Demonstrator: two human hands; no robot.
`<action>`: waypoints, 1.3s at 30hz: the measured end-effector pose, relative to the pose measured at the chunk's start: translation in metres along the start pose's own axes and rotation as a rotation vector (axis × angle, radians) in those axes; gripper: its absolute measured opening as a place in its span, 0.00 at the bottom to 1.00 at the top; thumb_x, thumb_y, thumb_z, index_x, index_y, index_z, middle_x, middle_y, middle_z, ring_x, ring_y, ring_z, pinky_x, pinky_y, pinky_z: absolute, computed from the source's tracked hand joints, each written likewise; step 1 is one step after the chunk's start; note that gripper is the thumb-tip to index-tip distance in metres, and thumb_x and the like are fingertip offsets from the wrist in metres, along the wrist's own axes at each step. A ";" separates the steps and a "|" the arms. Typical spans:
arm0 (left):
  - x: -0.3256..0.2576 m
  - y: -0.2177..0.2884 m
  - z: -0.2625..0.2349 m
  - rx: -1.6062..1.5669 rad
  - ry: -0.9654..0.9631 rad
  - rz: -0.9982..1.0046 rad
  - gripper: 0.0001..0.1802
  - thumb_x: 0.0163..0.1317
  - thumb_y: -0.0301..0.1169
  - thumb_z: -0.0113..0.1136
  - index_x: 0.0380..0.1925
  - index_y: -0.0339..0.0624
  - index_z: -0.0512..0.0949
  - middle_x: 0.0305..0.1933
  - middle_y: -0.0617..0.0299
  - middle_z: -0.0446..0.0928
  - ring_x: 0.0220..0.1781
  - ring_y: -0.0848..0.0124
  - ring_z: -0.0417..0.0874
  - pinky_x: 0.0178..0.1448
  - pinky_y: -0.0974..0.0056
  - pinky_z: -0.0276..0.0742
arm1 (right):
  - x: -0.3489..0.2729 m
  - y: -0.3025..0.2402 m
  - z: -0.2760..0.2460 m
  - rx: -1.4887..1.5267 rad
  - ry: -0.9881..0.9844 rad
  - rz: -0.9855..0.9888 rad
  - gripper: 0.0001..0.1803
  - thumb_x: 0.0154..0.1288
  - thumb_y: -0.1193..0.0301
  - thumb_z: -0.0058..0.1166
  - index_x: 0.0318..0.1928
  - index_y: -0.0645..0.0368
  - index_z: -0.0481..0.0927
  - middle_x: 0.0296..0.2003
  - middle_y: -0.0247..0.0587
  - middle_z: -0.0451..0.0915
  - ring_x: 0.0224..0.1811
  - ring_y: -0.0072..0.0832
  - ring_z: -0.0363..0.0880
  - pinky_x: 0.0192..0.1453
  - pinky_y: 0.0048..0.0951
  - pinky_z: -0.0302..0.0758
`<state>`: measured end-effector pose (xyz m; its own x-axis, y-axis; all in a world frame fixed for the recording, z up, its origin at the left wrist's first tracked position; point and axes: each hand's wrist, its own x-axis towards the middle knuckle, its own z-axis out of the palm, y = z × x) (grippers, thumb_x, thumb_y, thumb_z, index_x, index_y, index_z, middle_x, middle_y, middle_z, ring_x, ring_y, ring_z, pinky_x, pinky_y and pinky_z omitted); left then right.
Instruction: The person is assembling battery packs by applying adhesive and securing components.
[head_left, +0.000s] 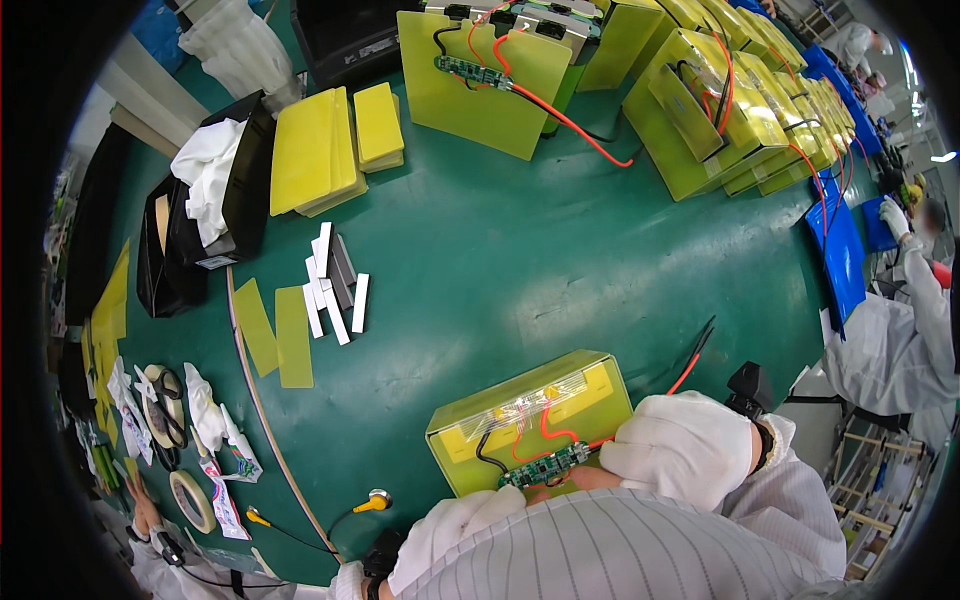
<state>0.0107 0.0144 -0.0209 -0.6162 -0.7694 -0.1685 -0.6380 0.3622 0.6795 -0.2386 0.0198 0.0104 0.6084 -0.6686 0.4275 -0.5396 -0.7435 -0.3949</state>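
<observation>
A yellow-green wrapped battery pack [520, 405] lies on the green table near the front edge. A small green circuit board [545, 467] with red and black wires sits on its near side. My right hand [685, 447], in a white glove, presses against the pack's right near corner beside the board. My left hand [450, 525], also gloved, rests at the pack's near left edge, mostly hidden behind my striped sleeve. Red and black wire ends [695, 355] stick out to the right of the pack.
Several wrapped packs [740, 110] with boards stand at the back right; one large pack [480, 80] at back centre. Yellow sheets [315, 150], white and grey strips [335, 285], tape rolls [190, 498], black trays [190, 230] on the left. A co-worker in white [900, 330] at right.
</observation>
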 end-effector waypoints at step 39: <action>-0.006 0.008 -0.030 -0.416 0.165 0.272 0.16 0.56 0.24 0.60 0.47 0.42 0.76 0.37 0.51 0.76 0.38 0.50 0.78 0.42 0.53 0.74 | -0.004 0.007 -0.013 0.042 -0.188 0.007 0.22 0.43 0.68 0.70 0.44 0.49 0.83 0.25 0.25 0.74 0.22 0.24 0.70 0.24 0.30 0.62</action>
<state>0.0228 0.0065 0.0070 -0.6315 -0.7617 0.1452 -0.2070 0.3460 0.9151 -0.2521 0.0168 0.0164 0.7049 -0.6573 0.2665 -0.5218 -0.7351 -0.4329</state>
